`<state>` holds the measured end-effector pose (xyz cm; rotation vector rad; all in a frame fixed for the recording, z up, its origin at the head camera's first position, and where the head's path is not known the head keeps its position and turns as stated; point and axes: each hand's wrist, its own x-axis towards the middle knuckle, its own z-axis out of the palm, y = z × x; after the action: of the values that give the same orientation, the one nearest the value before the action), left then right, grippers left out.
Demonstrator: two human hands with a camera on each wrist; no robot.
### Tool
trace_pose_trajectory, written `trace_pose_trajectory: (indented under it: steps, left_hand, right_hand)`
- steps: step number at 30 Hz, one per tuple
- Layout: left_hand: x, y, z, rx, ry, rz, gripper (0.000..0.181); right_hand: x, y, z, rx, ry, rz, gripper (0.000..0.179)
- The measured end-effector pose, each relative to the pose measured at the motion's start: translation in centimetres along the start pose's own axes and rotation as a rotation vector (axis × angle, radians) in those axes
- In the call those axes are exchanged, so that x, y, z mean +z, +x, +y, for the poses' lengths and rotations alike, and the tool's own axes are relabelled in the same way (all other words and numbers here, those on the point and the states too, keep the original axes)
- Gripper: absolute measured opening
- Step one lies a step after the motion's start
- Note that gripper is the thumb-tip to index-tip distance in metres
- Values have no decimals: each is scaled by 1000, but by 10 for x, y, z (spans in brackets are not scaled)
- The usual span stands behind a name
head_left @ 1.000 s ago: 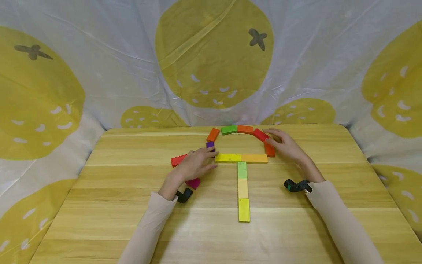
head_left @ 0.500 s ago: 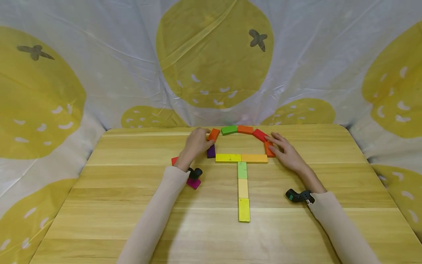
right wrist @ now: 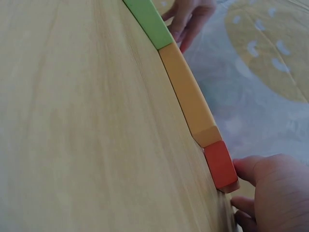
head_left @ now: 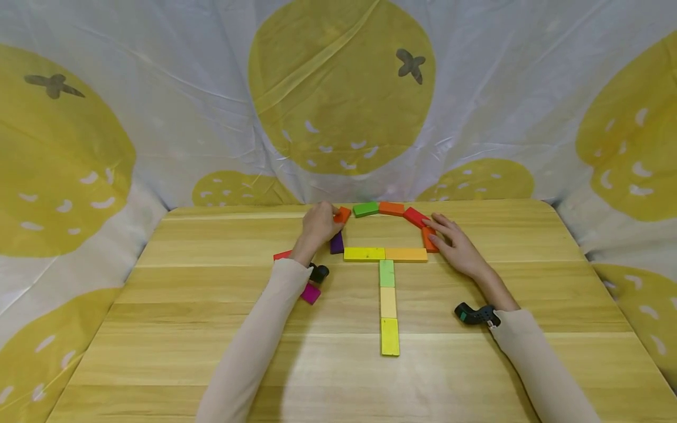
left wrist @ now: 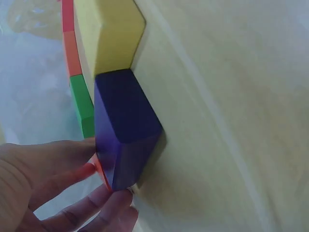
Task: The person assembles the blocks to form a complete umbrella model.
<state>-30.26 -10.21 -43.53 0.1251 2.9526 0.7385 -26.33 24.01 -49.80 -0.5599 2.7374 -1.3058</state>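
Note:
With thumb and fingers, my left hand [head_left: 319, 226] pinches an orange block [head_left: 344, 214] at the upper left of an arch of coloured blocks. Just below it lies a purple block [head_left: 337, 242], which hides most of the orange one in the left wrist view. My right hand [head_left: 460, 249] rests with loosely extended fingers against the arch's right side, touching a red block [head_left: 415, 216] and an orange-red block [head_left: 429, 239]. A green block [head_left: 365, 209] and another orange block [head_left: 391, 208] form the top. Yellow [head_left: 365, 254] and light orange [head_left: 406, 254] blocks form the straight base.
A stem of light green [head_left: 387, 273], cream [head_left: 388, 302] and yellow blocks [head_left: 389, 336] runs down from the base. Beside the left forearm lie a partly hidden red block [head_left: 282, 255] and a magenta block [head_left: 311, 294]. A patterned cloth [head_left: 344, 88] hangs behind the wooden table [head_left: 476, 376].
My left hand has moved up from beside the purple block to the orange block and grips it. The purple block sits slightly lower than a second ago. My right hand shifted slightly, staying at the arch's right side.

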Motion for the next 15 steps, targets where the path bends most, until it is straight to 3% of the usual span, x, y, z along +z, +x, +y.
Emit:
trace_pose_trajectory:
  steps: [15]
  left_hand:
    - [6, -5, -3, 52, -31, -7, 30]
  right_hand:
    - [1, 1, 3, -9, -8, 7, 47]
